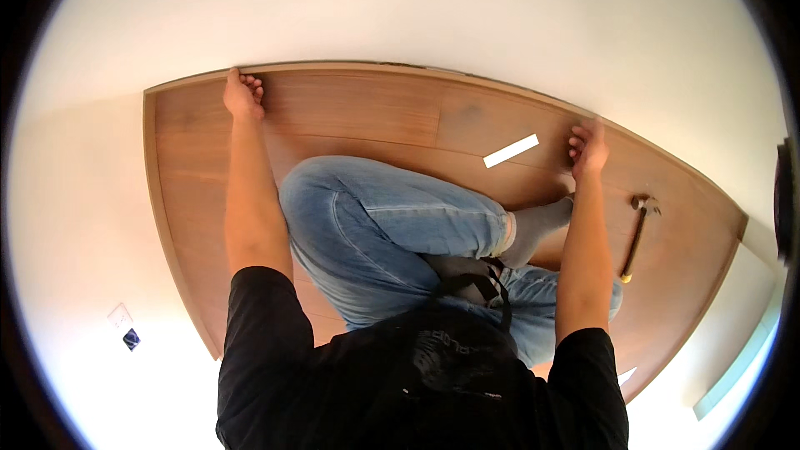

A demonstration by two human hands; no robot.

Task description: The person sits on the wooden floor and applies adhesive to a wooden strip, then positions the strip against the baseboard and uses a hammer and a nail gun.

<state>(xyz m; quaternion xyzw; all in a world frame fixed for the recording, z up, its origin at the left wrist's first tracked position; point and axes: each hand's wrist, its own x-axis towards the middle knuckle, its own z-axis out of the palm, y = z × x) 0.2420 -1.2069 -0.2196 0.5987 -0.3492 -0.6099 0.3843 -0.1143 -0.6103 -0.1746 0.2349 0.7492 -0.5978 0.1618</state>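
A long wooden baseboard strip (346,67) runs along the foot of the wall, with narrow dark marks at its top edge. My left hand (243,93) is at its left part, thumb against the strip and fingers curled closed with nothing visible inside them. Toward its right part, my right hand (588,147) is likewise curled, its thumb at the strip and slightly blurred. A white rectangular piece (511,151) lies on the wood plank floor (350,108), left of my right hand. A claw hammer (638,237) lies to the right of my right forearm.
My bent legs in jeans (375,225) occupy the middle of the floor. White walls (400,0) border it, with a socket plate (121,315) and a dark square (131,338) at left. A black object (781,200) is at the far right rim.
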